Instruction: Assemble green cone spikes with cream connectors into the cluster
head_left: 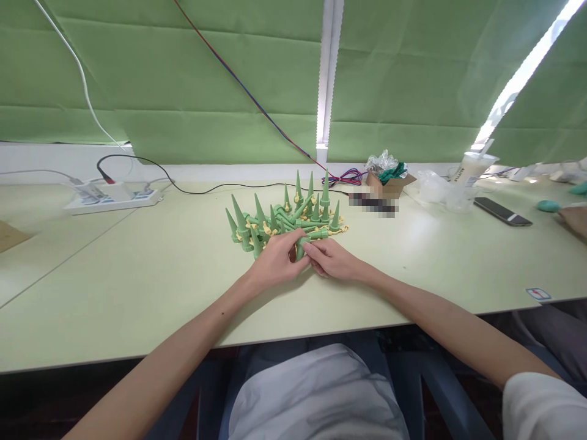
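Observation:
Near the middle of the pale table, my left hand (280,260) curls its fingers and thumb round a small green piece (301,249). My right hand (331,259) touches the same piece from the right, its thumb and fingers pinched together at the piece's edge. Just behind both hands lies a group of green cone-shaped pieces (260,215), many upright and some lying flat, with small yellow parts among them. My fingers cover part of the held piece.
A white power strip (114,198) with cables sits at the left. At the back right are a cardboard box (389,185), a plastic cup (468,174) and a phone (502,211). A black cable (229,185) runs behind the green pieces.

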`<action>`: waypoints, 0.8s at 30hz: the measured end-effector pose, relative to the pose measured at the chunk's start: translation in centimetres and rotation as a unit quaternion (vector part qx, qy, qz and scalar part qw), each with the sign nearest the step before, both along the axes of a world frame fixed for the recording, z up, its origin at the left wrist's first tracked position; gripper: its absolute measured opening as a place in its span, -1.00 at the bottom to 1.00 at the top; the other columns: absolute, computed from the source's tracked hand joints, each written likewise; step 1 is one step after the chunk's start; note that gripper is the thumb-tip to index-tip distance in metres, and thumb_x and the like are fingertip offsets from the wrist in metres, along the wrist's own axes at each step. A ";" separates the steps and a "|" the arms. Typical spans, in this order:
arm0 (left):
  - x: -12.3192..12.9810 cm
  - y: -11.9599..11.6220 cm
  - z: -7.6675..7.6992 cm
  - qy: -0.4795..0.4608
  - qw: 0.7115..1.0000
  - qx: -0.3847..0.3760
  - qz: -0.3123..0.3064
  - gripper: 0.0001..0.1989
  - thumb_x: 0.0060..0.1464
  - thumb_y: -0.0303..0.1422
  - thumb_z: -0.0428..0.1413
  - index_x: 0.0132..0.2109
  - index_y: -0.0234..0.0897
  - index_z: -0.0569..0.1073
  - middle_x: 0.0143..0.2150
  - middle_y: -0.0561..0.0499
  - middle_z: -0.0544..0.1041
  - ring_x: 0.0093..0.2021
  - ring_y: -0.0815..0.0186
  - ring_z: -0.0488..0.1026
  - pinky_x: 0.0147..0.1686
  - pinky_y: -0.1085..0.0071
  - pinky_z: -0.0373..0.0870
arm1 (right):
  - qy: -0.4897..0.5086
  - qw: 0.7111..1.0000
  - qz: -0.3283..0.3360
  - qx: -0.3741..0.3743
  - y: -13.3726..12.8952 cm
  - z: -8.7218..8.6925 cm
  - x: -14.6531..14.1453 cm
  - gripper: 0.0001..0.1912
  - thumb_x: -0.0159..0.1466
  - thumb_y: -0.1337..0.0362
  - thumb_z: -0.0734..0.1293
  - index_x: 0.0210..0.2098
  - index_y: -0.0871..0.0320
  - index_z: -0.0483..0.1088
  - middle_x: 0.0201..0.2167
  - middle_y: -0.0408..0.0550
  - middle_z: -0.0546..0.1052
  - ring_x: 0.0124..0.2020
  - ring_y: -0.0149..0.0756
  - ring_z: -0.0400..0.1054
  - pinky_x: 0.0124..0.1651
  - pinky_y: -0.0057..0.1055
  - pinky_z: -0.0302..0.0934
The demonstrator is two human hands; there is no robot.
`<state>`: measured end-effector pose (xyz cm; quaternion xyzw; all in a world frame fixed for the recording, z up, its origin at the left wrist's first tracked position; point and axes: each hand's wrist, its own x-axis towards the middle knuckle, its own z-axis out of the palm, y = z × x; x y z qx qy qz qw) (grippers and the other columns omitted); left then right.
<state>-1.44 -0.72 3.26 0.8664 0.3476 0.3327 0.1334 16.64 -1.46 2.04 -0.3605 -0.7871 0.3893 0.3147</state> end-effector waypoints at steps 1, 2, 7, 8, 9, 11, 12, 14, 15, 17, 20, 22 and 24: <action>0.0 0.0 0.0 0.001 1.000 0.000 0.001 -0.80 0.08 -0.38 0.07 -0.39 -0.23 0.15 -0.59 0.19 0.23 -0.58 0.46 0.19 -0.57 0.49 0.11 | 0.000 1.000 0.001 0.000 0.0 0.0 0.0 -0.38 0.44 -0.11 0.02 -0.60 0.15 0.19 -0.72 -0.20 0.31 -0.65 -0.45 0.19 -0.44 -0.47 0.16; 0.0 0.1 -0.1 0.001 1.000 0.001 0.002 -0.79 0.08 -0.38 0.07 -0.40 -0.23 0.15 -0.59 0.19 0.23 -0.58 0.46 0.19 -0.57 0.49 0.11 | 0.001 1.000 0.001 0.000 0.0 0.0 0.0 -0.38 0.44 -0.11 0.02 -0.60 0.15 0.19 -0.72 -0.20 0.31 -0.65 -0.45 0.19 -0.44 -0.47 0.16; -0.1 0.1 -0.1 -0.001 1.000 0.003 0.001 -0.79 0.07 -0.39 0.07 -0.40 -0.23 0.14 -0.59 0.19 0.23 -0.59 0.47 0.19 -0.57 0.49 0.12 | 0.001 1.000 0.002 -0.002 0.0 -0.1 0.0 -0.39 0.45 -0.10 0.02 -0.59 0.15 0.19 -0.72 -0.21 0.31 -0.65 -0.46 0.19 -0.44 -0.47 0.15; -0.1 0.1 -0.1 0.000 1.000 0.002 0.001 -0.80 0.07 -0.39 0.07 -0.39 -0.23 0.15 -0.59 0.19 0.23 -0.58 0.46 0.20 -0.56 0.49 0.12 | 0.001 1.000 0.002 -0.001 0.0 -0.1 0.0 -0.39 0.45 -0.10 0.02 -0.59 0.15 0.19 -0.72 -0.21 0.31 -0.65 -0.46 0.19 -0.44 -0.47 0.15; -0.1 0.1 -0.1 0.000 1.000 0.001 0.000 -0.80 0.07 -0.39 0.07 -0.39 -0.23 0.16 -0.59 0.19 0.24 -0.58 0.46 0.20 -0.56 0.50 0.12 | 0.002 1.000 0.002 -0.001 0.0 -0.1 0.0 -0.39 0.45 -0.10 0.02 -0.59 0.15 0.19 -0.72 -0.21 0.31 -0.65 -0.46 0.19 -0.44 -0.47 0.15; -0.1 0.1 -0.1 0.000 1.000 0.001 0.001 -0.80 0.07 -0.38 0.08 -0.39 -0.23 0.16 -0.58 0.19 0.24 -0.58 0.47 0.20 -0.56 0.50 0.12 | 0.002 1.000 0.002 0.000 0.0 -0.1 0.0 -0.38 0.45 -0.09 0.02 -0.59 0.15 0.19 -0.72 -0.21 0.31 -0.65 -0.46 0.19 -0.44 -0.47 0.15; -0.1 0.1 -0.1 -0.001 1.000 0.002 0.002 -0.80 0.07 -0.38 0.08 -0.39 -0.23 0.16 -0.59 0.19 0.24 -0.58 0.47 0.20 -0.57 0.50 0.12 | 0.002 1.000 0.002 0.000 0.0 -0.1 0.0 -0.38 0.45 -0.09 0.02 -0.60 0.15 0.19 -0.72 -0.21 0.31 -0.65 -0.46 0.18 -0.44 -0.47 0.15; 0.0 0.0 0.0 -0.001 1.000 0.002 0.001 -0.80 0.07 -0.39 0.08 -0.40 -0.23 0.16 -0.59 0.19 0.24 -0.59 0.47 0.19 -0.57 0.50 0.11 | 0.002 1.000 0.002 0.000 0.0 0.0 0.0 -0.38 0.45 -0.09 0.02 -0.60 0.15 0.19 -0.72 -0.21 0.31 -0.65 -0.46 0.18 -0.45 -0.47 0.15; 0.0 0.0 0.0 -0.001 1.000 0.002 0.000 -0.80 0.07 -0.39 0.08 -0.40 -0.23 0.16 -0.59 0.19 0.24 -0.58 0.46 0.20 -0.57 0.49 0.12 | 0.002 1.000 0.002 0.001 0.0 0.0 0.0 -0.39 0.45 -0.08 0.02 -0.60 0.15 0.19 -0.72 -0.21 0.31 -0.65 -0.46 0.19 -0.44 -0.47 0.15; 0.0 0.0 0.1 0.000 1.000 0.002 -0.001 -0.81 0.07 -0.38 0.08 -0.40 -0.23 0.17 -0.59 0.19 0.24 -0.58 0.46 0.20 -0.57 0.49 0.12 | 0.001 1.000 0.002 0.002 0.0 0.0 0.0 -0.39 0.45 -0.08 0.03 -0.60 0.15 0.19 -0.72 -0.21 0.31 -0.65 -0.46 0.19 -0.44 -0.47 0.15; 0.0 0.0 0.1 0.002 1.000 0.005 0.000 -0.82 0.07 -0.38 0.08 -0.40 -0.23 0.18 -0.59 0.19 0.24 -0.58 0.46 0.21 -0.56 0.49 0.12 | 0.000 1.000 0.001 0.003 0.0 -0.1 0.1 -0.39 0.45 -0.07 0.03 -0.60 0.15 0.18 -0.72 -0.21 0.32 -0.64 -0.46 0.19 -0.43 -0.47 0.15; 0.1 0.0 0.1 0.003 1.000 0.009 0.000 -0.82 0.06 -0.39 0.08 -0.39 -0.23 0.19 -0.60 0.19 0.24 -0.58 0.46 0.20 -0.55 0.49 0.12 | -0.001 1.000 0.001 0.004 0.0 -0.1 0.1 -0.39 0.45 -0.07 0.03 -0.60 0.15 0.18 -0.72 -0.21 0.31 -0.64 -0.46 0.19 -0.42 -0.47 0.15; 0.1 0.1 0.1 0.003 1.000 0.009 0.000 -0.83 0.05 -0.39 0.08 -0.39 -0.23 0.19 -0.60 0.19 0.24 -0.58 0.46 0.20 -0.56 0.49 0.12 | -0.004 1.000 0.000 0.007 0.0 -0.1 0.1 -0.39 0.46 -0.07 0.03 -0.60 0.15 0.18 -0.73 -0.22 0.31 -0.64 -0.46 0.19 -0.41 -0.47 0.16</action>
